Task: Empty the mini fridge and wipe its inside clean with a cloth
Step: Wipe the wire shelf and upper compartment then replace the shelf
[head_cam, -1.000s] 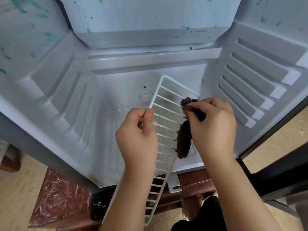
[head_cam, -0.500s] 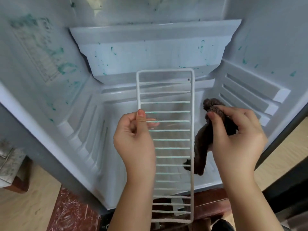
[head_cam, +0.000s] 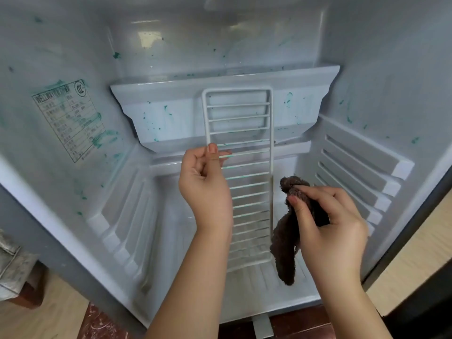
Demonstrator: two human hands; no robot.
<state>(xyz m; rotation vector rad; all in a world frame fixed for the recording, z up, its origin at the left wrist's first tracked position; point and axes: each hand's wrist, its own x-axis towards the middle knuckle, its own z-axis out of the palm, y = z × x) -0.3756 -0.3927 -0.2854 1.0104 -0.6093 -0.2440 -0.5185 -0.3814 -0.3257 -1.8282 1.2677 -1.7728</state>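
The open mini fridge (head_cam: 244, 55) fills the view, its white walls speckled with green stains. A narrow white wire rack (head_cam: 241, 123) stands upright in front of the cavity. My left hand (head_cam: 205, 182) pinches the rack's left rail about midway up, thumb on the front. To the right of the rack, my right hand (head_cam: 327, 226) holds a dark brown cloth (head_cam: 285, 243); one end is bunched at my fingertips and the rest hangs down. The cloth hangs just beside the rack's right rail.
A stepped ledge (head_cam: 225, 79) runs across the back wall of the fridge. Shelf ribs (head_cam: 357, 172) line the right wall and ribs (head_cam: 127, 226) line the left. A rating label (head_cam: 68, 121) sits on the left wall. Wooden floor (head_cam: 44, 321) shows below.
The rack has swung from tilted to upright and risen in front of the cavity. My right hand with the cloth has come off the rack and moved right and down.
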